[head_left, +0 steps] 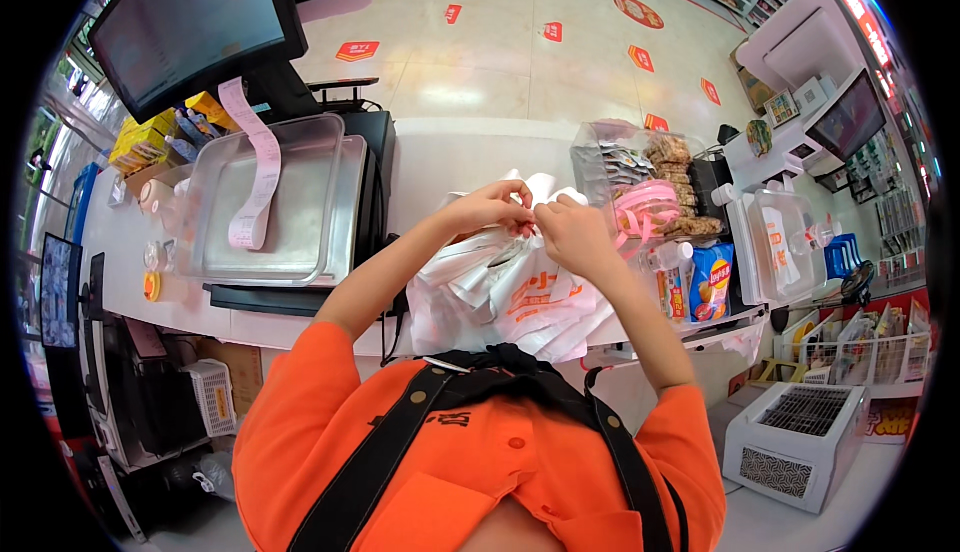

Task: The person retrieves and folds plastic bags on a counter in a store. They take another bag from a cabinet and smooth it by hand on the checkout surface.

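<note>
On the counter in front of me lies a white plastic bag (470, 287) with orange print, bunched and creased, its top gathered up. My left hand (492, 208) has its fingers curled closed on the gathered plastic at the top. Right beside it, my right hand (572, 236) pinches the same gathered part, the two sets of fingertips nearly touching. What the bag holds, if anything, cannot be made out through the plastic.
To the left stand a scale with a metal tray (330, 202), a long paper receipt (262, 157) and a monitor (195, 27). On the right are a clear bin (592, 167) of packaged snacks, a pink ribbon-like bundle (645, 207), a blue snack bag (711, 282) and another screen (846, 120).
</note>
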Tool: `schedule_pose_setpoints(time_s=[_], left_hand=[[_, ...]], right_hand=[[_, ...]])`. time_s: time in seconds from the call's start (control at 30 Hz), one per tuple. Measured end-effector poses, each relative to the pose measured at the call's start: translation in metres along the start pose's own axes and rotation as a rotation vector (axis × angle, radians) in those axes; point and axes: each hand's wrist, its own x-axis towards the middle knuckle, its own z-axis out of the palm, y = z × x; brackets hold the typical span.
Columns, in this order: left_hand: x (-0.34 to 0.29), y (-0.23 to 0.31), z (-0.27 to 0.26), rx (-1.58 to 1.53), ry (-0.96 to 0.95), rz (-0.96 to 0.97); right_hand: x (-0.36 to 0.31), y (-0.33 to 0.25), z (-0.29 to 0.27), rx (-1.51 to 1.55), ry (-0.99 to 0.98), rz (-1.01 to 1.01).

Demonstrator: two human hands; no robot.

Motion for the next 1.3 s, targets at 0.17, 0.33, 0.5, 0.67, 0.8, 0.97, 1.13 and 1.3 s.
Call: schedule_pose_setpoints(time_s=[0.17, 0.33, 0.5, 0.67, 0.8, 0.97, 1.13, 1.3], left_hand=[[0.004, -0.015, -0.007, -0.065, -0.098, -0.02], [0.015, -0.037, -0.003, -0.122, -0.106, -0.127], [0.021, -0.053, 0.007, -0.108, -0.058, -0.242], [0.009, -0.046, 0.001, -0.087, -0.09, -0.17], [-0.008, -0.041, 0.006, -0.179, -0.073, -0.063], [-0.016, -0.044, 0.005, -0.308, -0.115, -0.029], [-0.014, -0.054, -0.003, -0.257, -0.165, 0.048], [-0.02, -0.043, 0.004, -0.445, -0.121, -0.017]], right_hand=[[-0.01, -0.027, 0.021, -0.085, 0.062, 0.054], [-0.025, -0.056, 0.048, -0.232, 0.071, 0.229], [-0.021, -0.089, 0.071, -0.521, -0.099, 0.415], [-0.024, -0.065, 0.042, -0.146, -0.221, 0.315], [-0.013, 0.005, 0.005, 0.499, -0.534, 0.099], [0.008, 0.034, -0.002, 0.694, -0.6, 0.021], [0.031, 0.038, -0.002, 0.624, -0.533, -0.286], [0.053, 0.048, -0.001, 0.597, -0.64, -0.408]])
